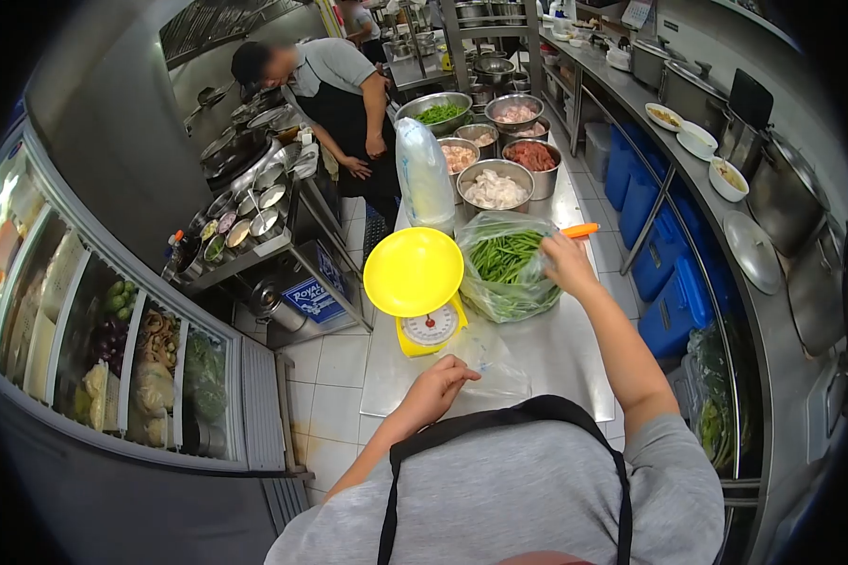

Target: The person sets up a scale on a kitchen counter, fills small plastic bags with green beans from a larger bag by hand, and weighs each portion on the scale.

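Before me runs the steel table [579, 372]; the yellow scale [415, 282] stands at eleven o'clock. At twelve, the bag of green beans [513, 303] should be slack and slippery, its beans snappable; I'd gather its rim. My left hand [433, 388] pinches a flat plastic bag [501, 374]; my right hand [567, 266] touches the rim at two, grip unclear. The scale crowds leftward; steel shows toward four, before the edge.

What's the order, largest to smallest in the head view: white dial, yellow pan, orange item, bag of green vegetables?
1. Bag of green vegetables
2. Yellow pan, somewhat smaller
3. White dial
4. Orange item
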Motion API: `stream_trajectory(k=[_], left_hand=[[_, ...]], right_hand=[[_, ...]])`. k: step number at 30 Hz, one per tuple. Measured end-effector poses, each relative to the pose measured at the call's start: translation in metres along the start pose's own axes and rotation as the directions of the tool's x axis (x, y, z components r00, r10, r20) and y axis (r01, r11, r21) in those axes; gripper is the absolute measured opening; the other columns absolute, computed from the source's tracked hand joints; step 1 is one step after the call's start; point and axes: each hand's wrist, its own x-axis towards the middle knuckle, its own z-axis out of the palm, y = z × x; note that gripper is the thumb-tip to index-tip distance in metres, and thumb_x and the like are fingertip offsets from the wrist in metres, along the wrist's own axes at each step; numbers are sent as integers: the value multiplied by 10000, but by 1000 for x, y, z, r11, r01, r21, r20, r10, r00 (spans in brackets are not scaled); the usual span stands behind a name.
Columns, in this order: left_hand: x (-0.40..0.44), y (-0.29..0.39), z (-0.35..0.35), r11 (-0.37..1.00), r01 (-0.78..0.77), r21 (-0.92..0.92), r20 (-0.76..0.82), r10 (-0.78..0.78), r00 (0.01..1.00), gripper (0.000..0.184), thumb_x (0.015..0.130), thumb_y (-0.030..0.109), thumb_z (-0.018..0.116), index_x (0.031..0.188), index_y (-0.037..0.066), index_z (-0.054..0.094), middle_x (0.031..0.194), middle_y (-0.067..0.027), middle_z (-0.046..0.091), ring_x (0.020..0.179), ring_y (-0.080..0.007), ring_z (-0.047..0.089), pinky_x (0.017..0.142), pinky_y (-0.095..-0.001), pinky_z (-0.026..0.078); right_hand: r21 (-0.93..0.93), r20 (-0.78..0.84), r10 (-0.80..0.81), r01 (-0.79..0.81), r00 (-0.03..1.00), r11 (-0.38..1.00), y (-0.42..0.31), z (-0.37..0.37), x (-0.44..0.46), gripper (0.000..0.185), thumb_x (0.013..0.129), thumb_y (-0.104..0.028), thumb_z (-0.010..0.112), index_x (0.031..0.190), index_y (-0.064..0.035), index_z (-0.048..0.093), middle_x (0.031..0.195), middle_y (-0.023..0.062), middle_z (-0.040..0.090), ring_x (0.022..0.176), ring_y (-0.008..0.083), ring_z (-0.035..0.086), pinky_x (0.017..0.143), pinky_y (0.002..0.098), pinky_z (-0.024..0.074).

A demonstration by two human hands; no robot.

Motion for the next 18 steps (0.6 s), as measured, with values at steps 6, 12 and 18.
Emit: stream_trajectory(k=[6, 12, 18], left_hand=[[17, 2, 2, 996, -73, -43, 45, 75, 996, 191, 830, -4, 512, 981, 44, 617, 899, -102, 540, 834, -251, 558, 738, -300, 442], [38, 1, 20, 972, -197, -125, 175, 217, 960, 204, 815, 3, 522, 990, 55, 612, 906, -95, 545, 824, -247, 561, 719, -301, 449], [48, -14, 25, 968, -216, -129, 155, 235, 960, 200, 815, 11, 532, 984, 79, 615, 872, -77, 524, 786, -220, 554, 686, -291, 444]], right_hand=[[68, 362, 4, -31, 932, 997, 5, -15, -20, 388, 811, -469, 558, 899, -93, 606, 933, 113, 613, 997, 281, 552, 881, 365, 376], [-76, 336, 205, -190, 919, 979, 0, -8, 3, 360, 777, -422, 611, 932, -97, 621, 801, 106, 663, 765, 301, 623, 742, 384, 420], [-218, 342, 88, -12, 936, 976, 11, 6, 16, 215, 717, -233, 685, 842, -110, 561, 815, 36, 617, 795, 234, 602, 746, 417, 362]])
